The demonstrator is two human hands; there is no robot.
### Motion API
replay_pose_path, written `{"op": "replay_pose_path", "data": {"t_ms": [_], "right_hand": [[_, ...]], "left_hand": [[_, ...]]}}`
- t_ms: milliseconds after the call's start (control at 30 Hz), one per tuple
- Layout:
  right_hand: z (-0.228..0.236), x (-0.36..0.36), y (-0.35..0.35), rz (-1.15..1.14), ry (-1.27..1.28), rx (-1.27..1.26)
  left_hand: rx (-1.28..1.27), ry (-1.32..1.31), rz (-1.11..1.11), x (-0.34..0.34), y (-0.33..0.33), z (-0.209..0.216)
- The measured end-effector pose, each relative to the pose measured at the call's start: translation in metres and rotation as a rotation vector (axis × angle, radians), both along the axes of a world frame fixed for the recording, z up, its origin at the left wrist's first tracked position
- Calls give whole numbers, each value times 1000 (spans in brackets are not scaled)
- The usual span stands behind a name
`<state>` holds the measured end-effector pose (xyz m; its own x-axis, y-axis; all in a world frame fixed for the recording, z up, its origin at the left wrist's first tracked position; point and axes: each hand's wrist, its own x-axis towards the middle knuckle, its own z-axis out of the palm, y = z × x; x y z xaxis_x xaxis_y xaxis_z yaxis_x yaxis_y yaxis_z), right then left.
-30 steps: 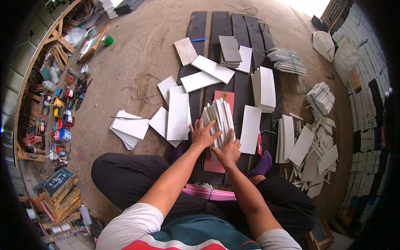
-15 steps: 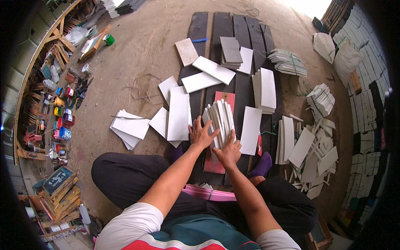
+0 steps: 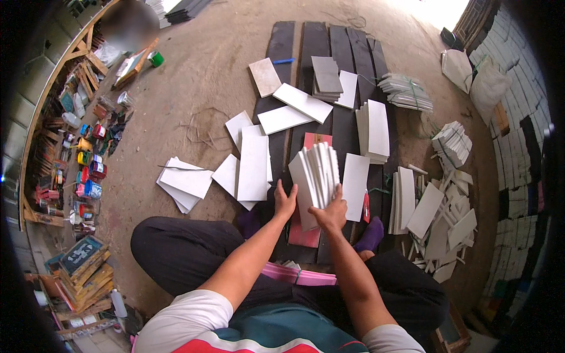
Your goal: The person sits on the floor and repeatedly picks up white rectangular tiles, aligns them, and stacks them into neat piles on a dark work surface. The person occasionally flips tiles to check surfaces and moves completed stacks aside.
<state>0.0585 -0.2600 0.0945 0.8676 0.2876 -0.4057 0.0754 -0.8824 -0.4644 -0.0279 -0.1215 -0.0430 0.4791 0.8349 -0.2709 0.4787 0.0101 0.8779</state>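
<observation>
A stack of thin white rectangular boards (image 3: 316, 179) is tilted up on edge over a red board (image 3: 304, 237). My right hand (image 3: 331, 212) grips the stack at its near right edge, with the thumb across the front. Just left of the stack, my left hand (image 3: 286, 202) is held open with its fingers pointing away from me, apart from the boards. One white board (image 3: 355, 187) lies right of the stack. More white boards (image 3: 252, 167) lie left of my left hand.
Dark planks (image 3: 315, 38) run away from me under the boards. A standing white stack (image 3: 373, 130), a grey-topped pile (image 3: 325, 73) and a blue pen-like stick (image 3: 283, 60) rest there. Scattered offcuts (image 3: 450, 220) lie at the right, paint cans (image 3: 92, 189) at the left. A pink bundle (image 3: 300, 275) is near my lap.
My left hand has come off the stack and drawn back to the left. The stack is now raised and fanned in my right hand.
</observation>
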Motion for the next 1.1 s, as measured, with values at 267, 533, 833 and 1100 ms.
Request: {"op": "replay_pose_path", "data": {"t_ms": [267, 533, 833, 1100], "right_hand": [[-57, 60, -21, -283, 565, 1065], [-125, 41, -20, -183, 732, 1196], [-160, 18, -45, 42, 368, 493], [-118, 68, -5, -142, 491, 890]], "left_hand": [[-849, -309, -202, 12, 15, 93], [-579, -305, -287, 4, 7, 67], [-170, -44, -199, -32, -20, -76], [-214, -237, -57, 12, 43, -40]]}}
